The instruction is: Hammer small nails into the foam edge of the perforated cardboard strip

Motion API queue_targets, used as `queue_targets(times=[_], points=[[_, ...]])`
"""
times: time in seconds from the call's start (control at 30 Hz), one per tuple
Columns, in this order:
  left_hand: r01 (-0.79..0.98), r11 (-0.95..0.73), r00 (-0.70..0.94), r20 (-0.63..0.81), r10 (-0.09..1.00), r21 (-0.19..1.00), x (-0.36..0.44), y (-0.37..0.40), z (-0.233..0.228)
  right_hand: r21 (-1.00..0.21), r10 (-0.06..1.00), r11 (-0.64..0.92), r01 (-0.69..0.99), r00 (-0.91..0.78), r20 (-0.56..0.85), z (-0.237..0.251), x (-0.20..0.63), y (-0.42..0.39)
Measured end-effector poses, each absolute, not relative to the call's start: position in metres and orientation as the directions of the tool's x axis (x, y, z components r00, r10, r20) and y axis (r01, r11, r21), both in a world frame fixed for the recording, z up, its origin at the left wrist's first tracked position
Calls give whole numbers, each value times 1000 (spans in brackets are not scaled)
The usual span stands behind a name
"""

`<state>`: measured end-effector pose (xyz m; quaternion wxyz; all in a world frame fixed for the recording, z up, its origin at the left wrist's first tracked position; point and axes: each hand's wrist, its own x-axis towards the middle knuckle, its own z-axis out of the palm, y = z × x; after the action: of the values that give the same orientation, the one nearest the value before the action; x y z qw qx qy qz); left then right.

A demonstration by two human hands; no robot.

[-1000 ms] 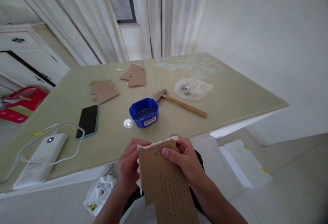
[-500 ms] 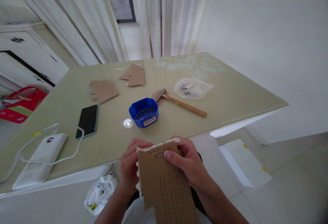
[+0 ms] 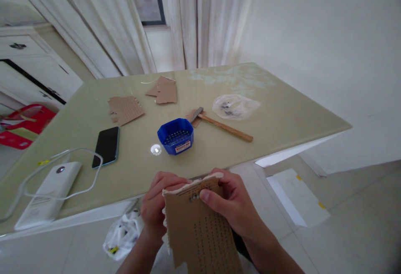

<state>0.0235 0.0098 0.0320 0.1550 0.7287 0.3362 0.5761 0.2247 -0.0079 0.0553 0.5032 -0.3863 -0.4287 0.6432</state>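
A brown sheet of cardboard (image 3: 184, 228) with rows of small dark holes and a torn, wavy edge is held upright between my hands, below the table's front edge. My left hand (image 3: 156, 207) grips its upper left side, its fingertips hidden behind the sheet. With my right hand (image 3: 230, 199) I pinch the upper right, the thumb pressed on the front beside a short row of small shiny dots near the top. Just beyond the sheet sits a blue plastic basket (image 3: 176, 137) with a perforated bottom and a label. A hammer (image 3: 224, 128) lies right of it, head on a cardboard scrap.
Cardboard pieces (image 3: 127, 110) lie at the table's back left. A clear plastic bag (image 3: 236, 107) with small dark items rests right of centre. To the left are a phone (image 3: 106, 146) and a white power bank (image 3: 48, 196) with a looped cable. A plastic bag (image 3: 122, 234) sits on the floor.
The cardboard's top has tilted and shifted slightly, its upper left corner moving left and down. Both hands keep their hold. The table items stay where they were.
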Motion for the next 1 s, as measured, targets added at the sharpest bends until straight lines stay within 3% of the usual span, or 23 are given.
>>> queue_targets(times=[0.33, 0.67, 1.0], points=[[261, -741, 116, 742, 661, 619, 26, 13, 33, -957, 988, -73, -281, -150, -31, 60, 225, -13], [275, -737, 168, 724, 669, 618, 21, 24, 38, -934, 989, -141, -328, -96, -116, 58, 225, -14], [344, -728, 93, 750, 655, 593, 20, 13, 27, -941, 986, -135, -310, -134, -97, 56, 224, -13]])
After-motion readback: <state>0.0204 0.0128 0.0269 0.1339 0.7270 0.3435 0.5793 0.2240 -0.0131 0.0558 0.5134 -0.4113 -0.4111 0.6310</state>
